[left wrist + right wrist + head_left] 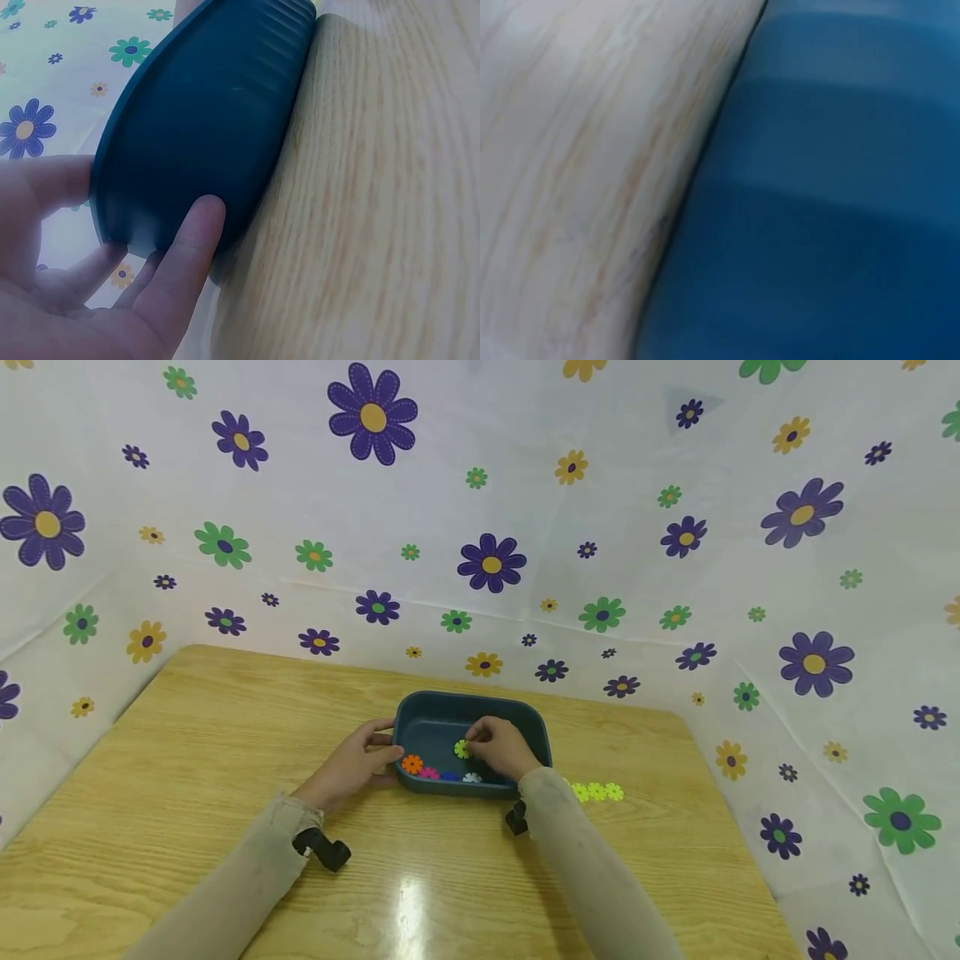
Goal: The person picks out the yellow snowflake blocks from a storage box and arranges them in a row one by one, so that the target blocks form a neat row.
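A dark blue-green tray [468, 789] stands on the table. My left hand [356, 768] grips its left end; in the left wrist view, fingers [196, 232] press against the tray's outer wall [195, 112]. My right hand [504, 750] reaches over the tray and pinches a yellow-green snowflake building disc [462, 749] between thumb and fingertips. Along the tray's near side lie an orange disc [412, 764], a pink disc [429, 773], a blue disc [449, 776] and a white disc [472, 777]. The right wrist view shows only the tray's outer wall [817, 225] up close, no hand.
Right of the tray, several yellow-green discs [597, 792] lie in a row on the wooden table [300, 893], partly hidden by the right sleeve. A white flower-printed cloth [420, 510] rises behind the table and at both sides.
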